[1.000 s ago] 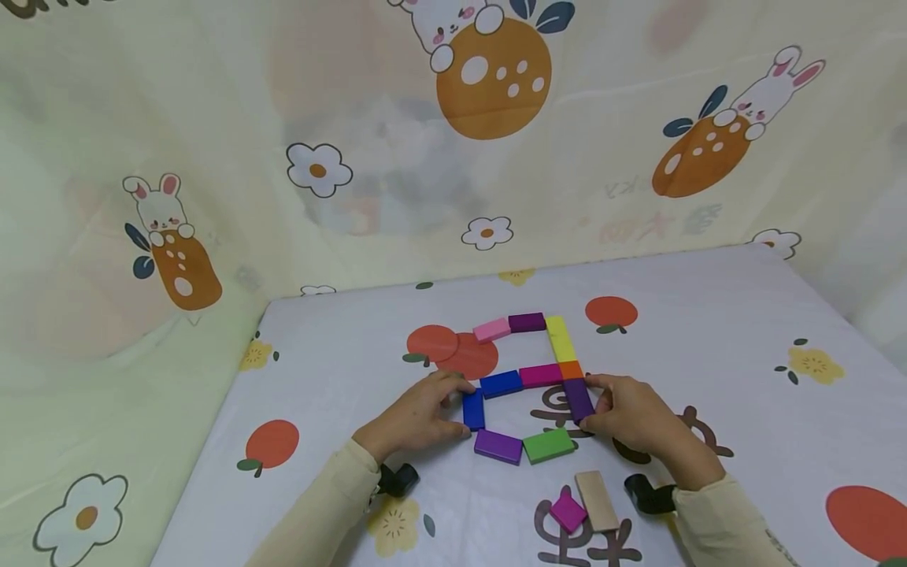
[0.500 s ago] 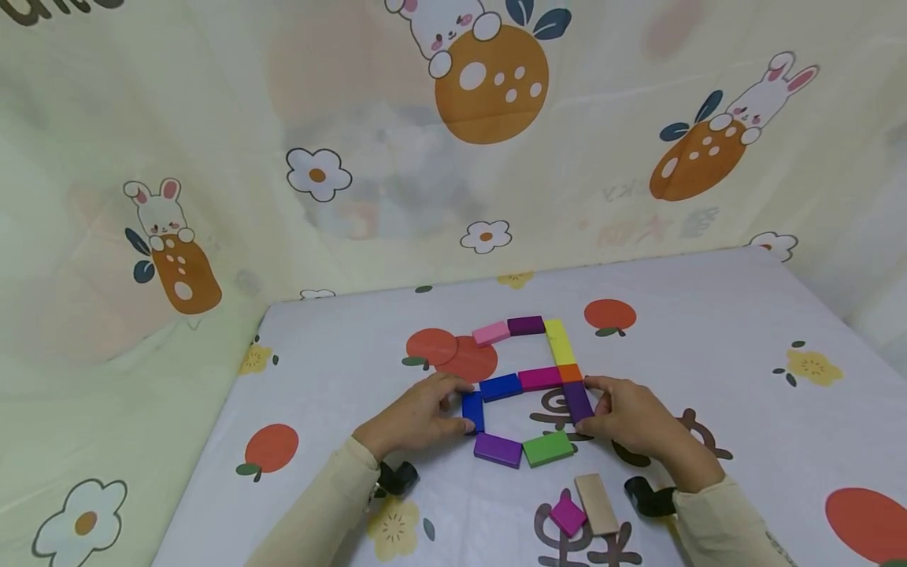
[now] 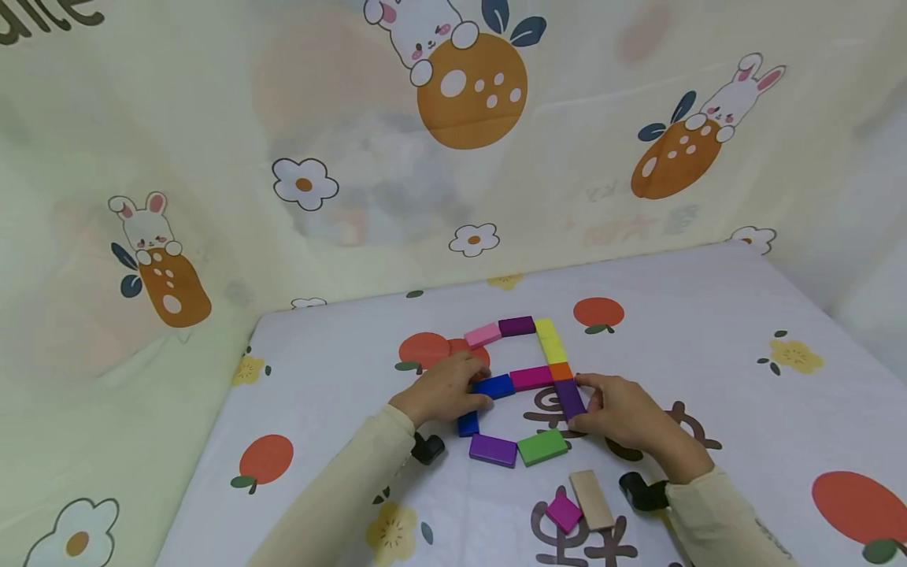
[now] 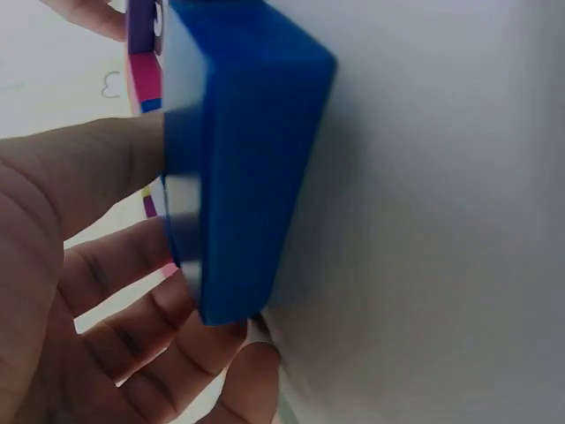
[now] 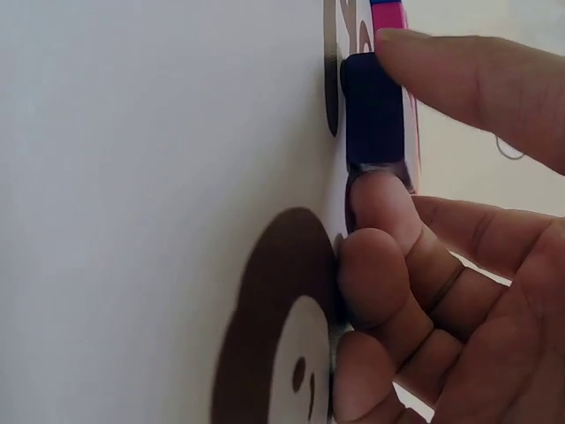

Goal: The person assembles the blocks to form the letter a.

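My left hand (image 3: 446,390) holds the left end of the far blue block (image 3: 496,387) between thumb and fingers. A second blue block (image 3: 468,425) lies under that hand, partly covered; it looms large as a blue block (image 4: 256,168) in the left wrist view. The right hand (image 3: 623,413) grips the dark purple block (image 3: 570,400) between thumb and index finger at its two ends. Both belong to an outline of flat blocks on the cloth, with magenta (image 3: 531,378), orange (image 3: 560,371), yellow (image 3: 549,340), purple (image 3: 493,450) and green (image 3: 542,447) blocks.
A plum block (image 3: 516,326) and a pink block (image 3: 483,335) make the outline's far edge. Nearer the person lie a tan block (image 3: 591,501) and a small magenta block (image 3: 564,513). A printed cloth (image 3: 340,346) covers the table, and a patterned curtain (image 3: 567,197) hangs behind it.
My left hand has moved away from the person, from the near blue block's side to the far blue block. The right hand stays at the dark purple block. The head view has shifted slightly.
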{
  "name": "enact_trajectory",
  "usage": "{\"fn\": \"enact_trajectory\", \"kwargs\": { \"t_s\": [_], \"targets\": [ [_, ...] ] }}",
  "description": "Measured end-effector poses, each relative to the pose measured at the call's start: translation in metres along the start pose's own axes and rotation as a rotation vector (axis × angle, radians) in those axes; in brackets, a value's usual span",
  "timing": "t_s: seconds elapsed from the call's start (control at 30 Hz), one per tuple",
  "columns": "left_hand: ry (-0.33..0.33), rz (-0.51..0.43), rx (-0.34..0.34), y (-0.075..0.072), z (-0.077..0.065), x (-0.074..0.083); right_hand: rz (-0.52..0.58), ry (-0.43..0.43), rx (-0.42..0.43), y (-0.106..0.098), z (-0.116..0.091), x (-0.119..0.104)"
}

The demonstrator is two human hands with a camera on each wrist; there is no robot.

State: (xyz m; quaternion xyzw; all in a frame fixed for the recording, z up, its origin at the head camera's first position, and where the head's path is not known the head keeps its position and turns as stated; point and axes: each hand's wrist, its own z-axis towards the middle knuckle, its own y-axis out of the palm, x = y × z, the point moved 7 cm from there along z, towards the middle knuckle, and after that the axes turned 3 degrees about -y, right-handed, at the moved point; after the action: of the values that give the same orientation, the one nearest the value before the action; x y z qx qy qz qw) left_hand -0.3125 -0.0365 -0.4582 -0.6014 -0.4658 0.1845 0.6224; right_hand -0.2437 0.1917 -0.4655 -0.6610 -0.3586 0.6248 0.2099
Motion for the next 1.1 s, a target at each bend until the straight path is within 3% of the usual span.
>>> {"fn": "enact_trajectory", "kwargs": {
  "t_s": [0.13, 0.33, 0.7, 0.93, 1.1],
  "targets": [
    [-0.014, -0.018, 0.003, 0.0, 0.0, -0.001, -0.028, -0.026, 0.037, -0.003, -0.009, -0.005],
    [0.003, -0.031, 0.02, -0.004, -0.001, -0.002, -0.077, -0.075, 0.099, -0.002, -0.039, -0.02],
    [-0.002, -0.052, 0.035, -0.005, -0.001, -0.003, -0.193, -0.18, -0.009, 0.032, -0.075, -0.035],
    [-0.009, -0.055, 0.027, -0.001, -0.001, -0.002, -0.296, -0.169, -0.024, 0.046, -0.081, -0.036],
    [-0.016, -0.058, 0.026, 0.004, -0.001, -0.004, -0.308, -0.176, -0.04, 0.053, -0.081, -0.038]
  ]
}}
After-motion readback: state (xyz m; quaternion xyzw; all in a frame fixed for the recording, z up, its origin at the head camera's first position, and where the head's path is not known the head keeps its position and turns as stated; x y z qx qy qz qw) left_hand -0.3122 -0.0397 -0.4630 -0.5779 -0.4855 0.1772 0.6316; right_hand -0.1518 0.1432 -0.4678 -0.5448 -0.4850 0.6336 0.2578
